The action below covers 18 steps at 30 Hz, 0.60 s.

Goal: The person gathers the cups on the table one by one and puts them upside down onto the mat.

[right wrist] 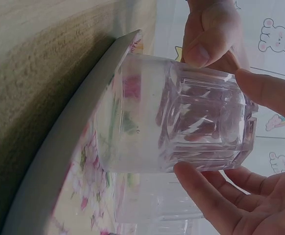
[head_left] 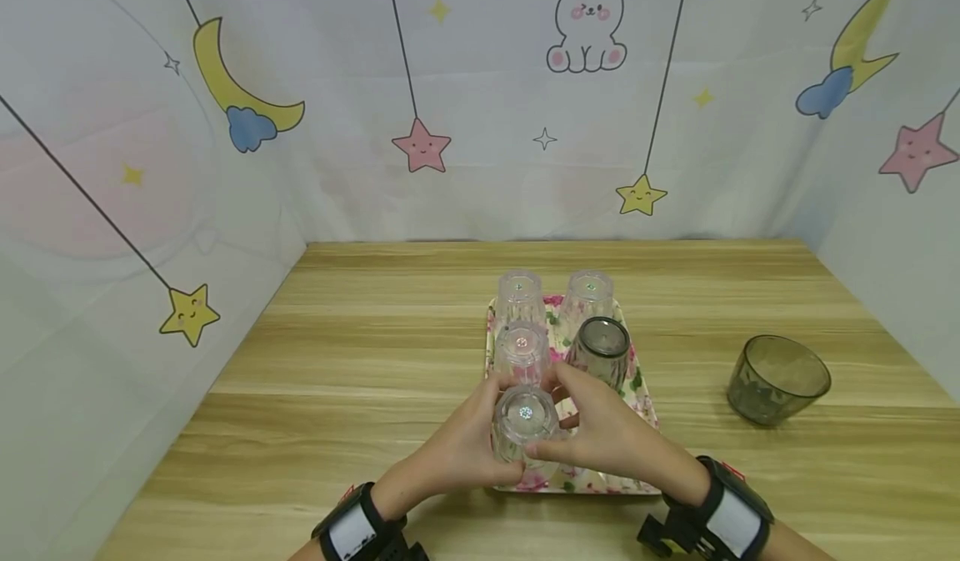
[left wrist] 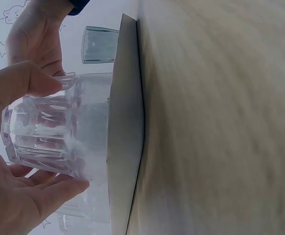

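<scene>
An upside-down clear glass stands at the near left of a floral tray. My left hand grips it from the left, thumb on the near side and fingers round the far side. From the right my right hand holds the same glass between thumb and fingers. In the left wrist view, the glass has a faceted base part and a smooth rim part close to the tray. Just behind it stands another clear glass, and a dark smoky glass is beyond my right hand, both upside down.
Two more clear glasses, one at the back left and one at the back right, stand inverted on the tray. A wide smoky glass sits on the wooden table to the right. A patterned curtain hangs behind.
</scene>
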Available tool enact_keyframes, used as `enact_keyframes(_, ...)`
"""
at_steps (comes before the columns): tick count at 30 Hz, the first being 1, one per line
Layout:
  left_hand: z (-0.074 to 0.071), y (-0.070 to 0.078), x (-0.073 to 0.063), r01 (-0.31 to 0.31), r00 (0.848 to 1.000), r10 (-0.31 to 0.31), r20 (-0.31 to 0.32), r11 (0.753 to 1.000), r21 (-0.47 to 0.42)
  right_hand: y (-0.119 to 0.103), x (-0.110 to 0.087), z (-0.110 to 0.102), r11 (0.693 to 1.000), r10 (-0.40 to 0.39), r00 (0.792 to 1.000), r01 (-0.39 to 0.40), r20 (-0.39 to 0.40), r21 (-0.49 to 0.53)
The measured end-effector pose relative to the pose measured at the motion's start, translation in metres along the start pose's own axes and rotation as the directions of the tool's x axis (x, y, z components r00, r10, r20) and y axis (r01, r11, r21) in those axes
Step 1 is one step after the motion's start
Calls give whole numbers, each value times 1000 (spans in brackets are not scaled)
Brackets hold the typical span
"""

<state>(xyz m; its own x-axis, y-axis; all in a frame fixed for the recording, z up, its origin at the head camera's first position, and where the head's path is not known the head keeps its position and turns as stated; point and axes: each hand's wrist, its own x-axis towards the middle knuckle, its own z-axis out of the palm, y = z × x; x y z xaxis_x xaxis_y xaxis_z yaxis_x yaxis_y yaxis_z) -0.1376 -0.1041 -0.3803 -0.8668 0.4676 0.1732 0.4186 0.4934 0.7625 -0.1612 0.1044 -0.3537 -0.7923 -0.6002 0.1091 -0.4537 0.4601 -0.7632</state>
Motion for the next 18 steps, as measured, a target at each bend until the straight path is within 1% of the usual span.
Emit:
enact_keyframes(7, 0, 0, 0, 7, 1000, -7, 7, 1000, 1, 0, 0, 0, 1000, -1, 1000, 1, 0, 12)
enact_keyframes(14, 0, 0, 0, 13, 1000, -13, 13, 1000, -1, 0, 1, 1, 999, 34, 999, -34, 0, 20)
enact_keyframes(18, 0, 1, 0, 16, 1000, -15, 20, 1000, -7, 1, 1, 1, 999, 37, 999, -37, 1, 21)
